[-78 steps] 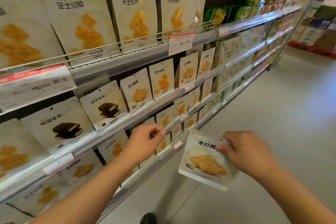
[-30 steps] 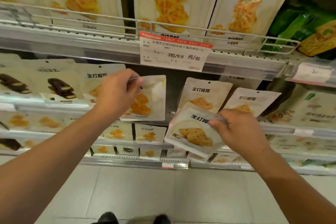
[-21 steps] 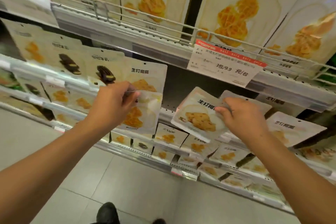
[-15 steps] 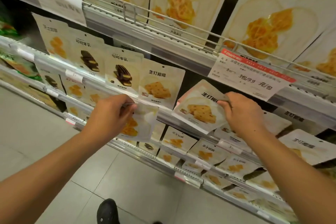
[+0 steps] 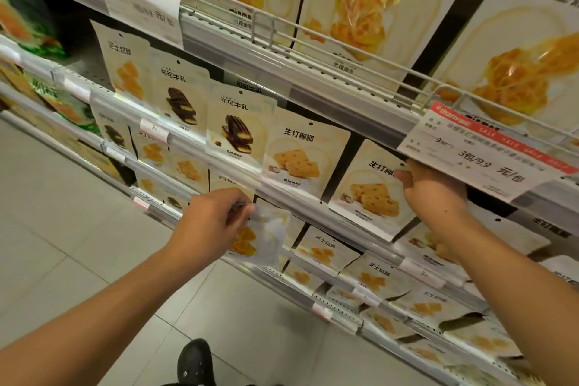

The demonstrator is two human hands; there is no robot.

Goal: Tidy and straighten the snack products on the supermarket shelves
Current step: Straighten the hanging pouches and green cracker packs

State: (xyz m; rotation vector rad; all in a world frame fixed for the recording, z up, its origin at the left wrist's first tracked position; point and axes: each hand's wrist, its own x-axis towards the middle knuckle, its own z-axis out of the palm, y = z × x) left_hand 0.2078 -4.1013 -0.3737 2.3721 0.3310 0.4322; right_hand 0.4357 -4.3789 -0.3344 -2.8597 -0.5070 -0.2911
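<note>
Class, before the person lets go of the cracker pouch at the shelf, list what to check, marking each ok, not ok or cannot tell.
1. Right hand grips the cracker pouch by its top corner: ok.
2. Pouch upright: not ok, it tilts.
3. Pouch bottom seated behind the shelf rail: cannot tell.
4. Gap beside the neighbouring cracker pouch: ok.
5. Left hand holds a cheese pouch clear of the shelf: ok.
</note>
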